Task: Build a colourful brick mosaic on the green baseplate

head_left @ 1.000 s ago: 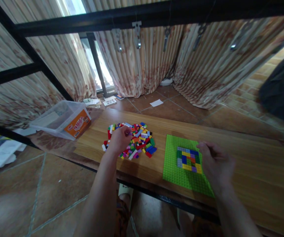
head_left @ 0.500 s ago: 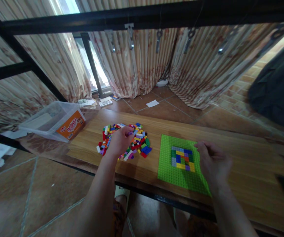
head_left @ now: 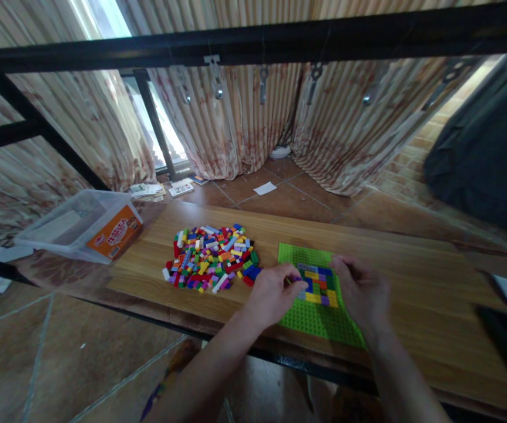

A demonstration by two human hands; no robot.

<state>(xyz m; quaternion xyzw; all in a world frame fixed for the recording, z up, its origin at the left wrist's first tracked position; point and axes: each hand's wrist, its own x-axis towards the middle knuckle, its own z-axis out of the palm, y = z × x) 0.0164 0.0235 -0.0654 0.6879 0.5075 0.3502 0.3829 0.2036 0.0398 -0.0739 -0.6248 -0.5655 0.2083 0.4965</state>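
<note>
Patterned curtains [head_left: 235, 129] are hanging behind; wooden tabletop [head_left: 412, 294] is running across the view, carrying everything below; clear plastic box [head_left: 70, 238] with orange label is sitting at its left end; green baseplate [head_left: 315, 323] is lying flat, right of the loose brick pile [head_left: 209, 258]; pile is spreading between box and baseplate, mixed colors.

Left hand [head_left: 275, 294] is reaching over the baseplate's left side, pinching a purple brick [head_left: 296, 280] in a narrow grip; right hand [head_left: 363, 291] is hovering around the baseplate's right side, fingertips bunching close; can't tell if they're holding anything; multicolor brick patch [head_left: 322, 288] is sitting on the baseplate, between both hands.
</note>
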